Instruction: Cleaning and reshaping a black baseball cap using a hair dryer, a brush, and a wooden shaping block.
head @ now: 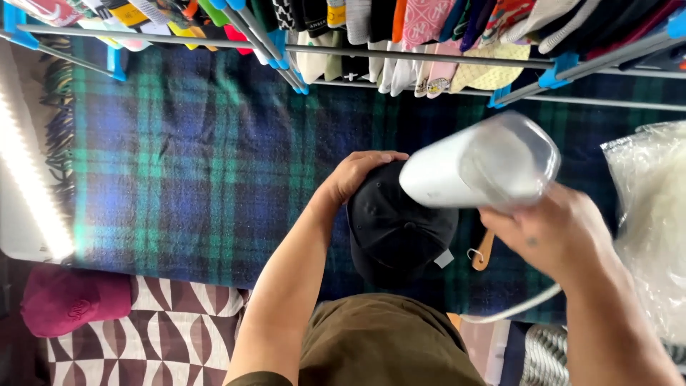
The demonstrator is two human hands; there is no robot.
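A black cap (396,229) sits over the blue and green plaid blanket (186,171), with a small white tag at its lower right. My left hand (355,174) grips the cap's top edge, fingers curled over it. My right hand (554,232) holds a white handheld steamer (479,171) with a clear water tank, its body lying across the cap's upper right. A white cord (511,309) trails down from the steamer.
A drying rack (400,53) with blue joints hangs many colourful garments along the top. A maroon cap (71,299) lies on a patterned cloth (179,336) at lower left. A clear plastic bag (654,214) is at right. A wooden hanger (484,251) lies by the black cap.
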